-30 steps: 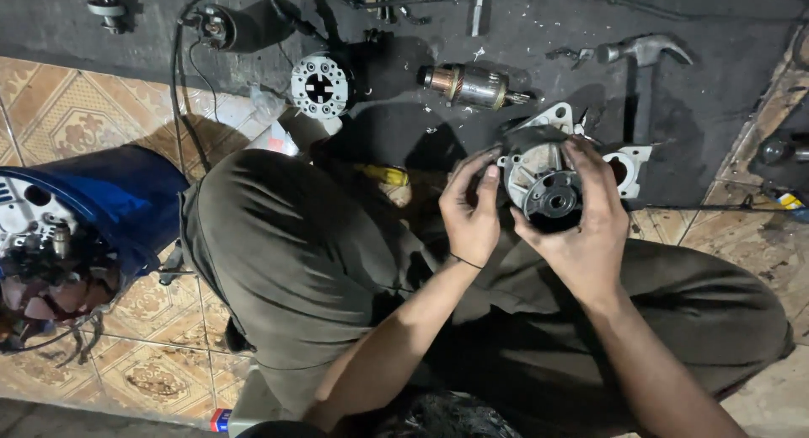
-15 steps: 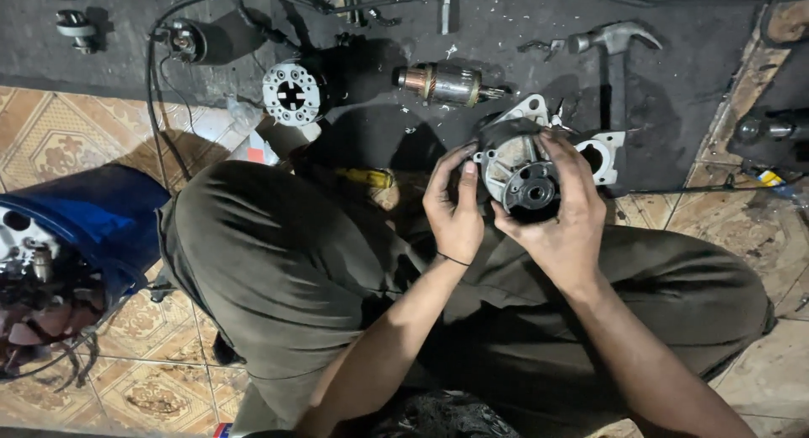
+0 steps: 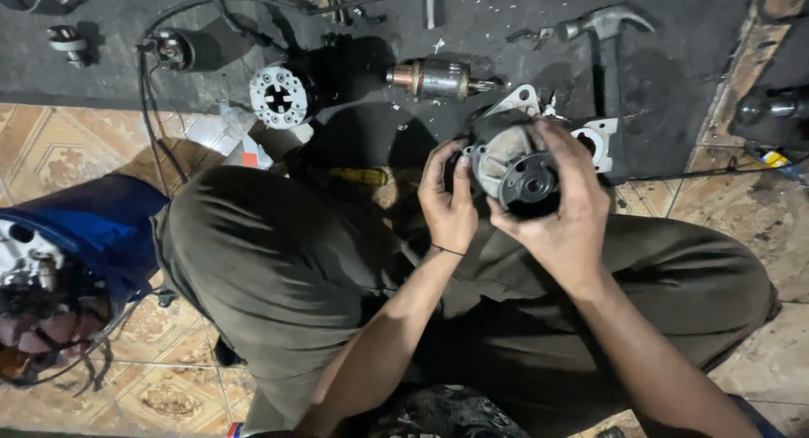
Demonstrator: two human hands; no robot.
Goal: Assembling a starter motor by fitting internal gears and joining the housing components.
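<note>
Both hands, left hand and right hand, are clamping a round metal motor housing at centre frame, inspecting it; turning it needs a firm grip.

— Where am I looking from?
— One head-worn camera, facing almost straight down over the lap, close above both hands: left hand, right hand.
— How far does it reach?
— Past the knees to the dark mat at top; patterned floor tiles at left. I have no second view to overlap.
</note>
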